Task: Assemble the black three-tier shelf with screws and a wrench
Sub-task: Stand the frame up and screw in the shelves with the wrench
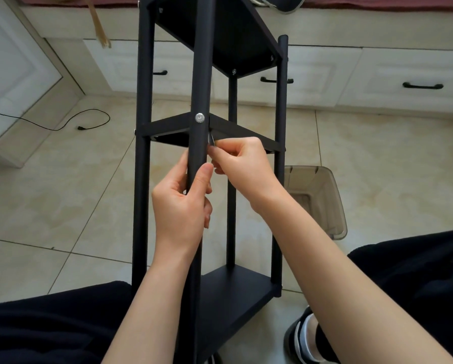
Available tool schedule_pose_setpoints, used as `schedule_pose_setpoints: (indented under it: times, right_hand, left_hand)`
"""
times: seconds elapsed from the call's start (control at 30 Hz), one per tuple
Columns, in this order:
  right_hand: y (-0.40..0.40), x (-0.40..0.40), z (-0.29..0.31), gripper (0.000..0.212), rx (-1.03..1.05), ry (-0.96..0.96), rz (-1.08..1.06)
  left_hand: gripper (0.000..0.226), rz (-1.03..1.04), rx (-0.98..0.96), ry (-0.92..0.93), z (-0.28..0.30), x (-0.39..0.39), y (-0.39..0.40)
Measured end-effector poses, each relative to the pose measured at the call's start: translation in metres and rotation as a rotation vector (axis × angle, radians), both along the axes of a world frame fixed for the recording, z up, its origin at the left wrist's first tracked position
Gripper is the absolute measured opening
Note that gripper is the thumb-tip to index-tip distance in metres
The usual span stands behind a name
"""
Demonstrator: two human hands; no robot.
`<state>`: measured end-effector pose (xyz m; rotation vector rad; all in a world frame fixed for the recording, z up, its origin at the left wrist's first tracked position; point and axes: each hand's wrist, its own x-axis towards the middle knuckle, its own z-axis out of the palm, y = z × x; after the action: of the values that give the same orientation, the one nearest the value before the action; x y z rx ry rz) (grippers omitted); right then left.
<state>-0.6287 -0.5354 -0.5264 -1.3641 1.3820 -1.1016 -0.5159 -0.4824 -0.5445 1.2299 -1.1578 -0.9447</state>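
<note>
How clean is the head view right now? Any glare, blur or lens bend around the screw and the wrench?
Head view: soft even daylight, no hard shadows; the screw catches a small bright glint; the wrench is a thin, slightly smeared sliver above the right hand; wide-angle bend bows the shelf posts; the left hand is sharp.

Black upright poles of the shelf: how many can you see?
4: front centre pole, gripped by the left hand; far-left pole; rear centre pole; far-right pole. None seems hidden.

Beige tiled floor (62, 206), cream drawer cabinets (377, 74)
</note>
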Motion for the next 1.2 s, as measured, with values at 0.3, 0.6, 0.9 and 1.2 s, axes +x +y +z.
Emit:
schedule_pose_setpoints:
  times: [0.3, 0.6, 0.9, 1.2]
  right_hand:
    - [-0.003, 0.011, -0.012, 0.021, -0.03, -0.115, -0.036]
    - [-0.011, 0.02, -0.033, 0.017, -0.202, -0.037, -0.138]
    - [-0.015, 0.044, -0.033, 0.021, -0.118, -0.235, -0.126]
    - [-0.014, 0.041, -0.037, 0.018, -0.136, -0.214, -0.077]
  left_hand:
    - [0.032, -0.006, 0.002, 0.013, 0.0, -0.001, -0.001]
    - [0.033, -0.004, 0.001, 0.013, 0.0, -0.001, -0.001]
    - [0.024, -0.005, 0.008, 0.027, -0.001, 0.001, -0.002]
    - [0.029, 0.001, 0.003, 0.014, -0.001, 0.001, -0.002]
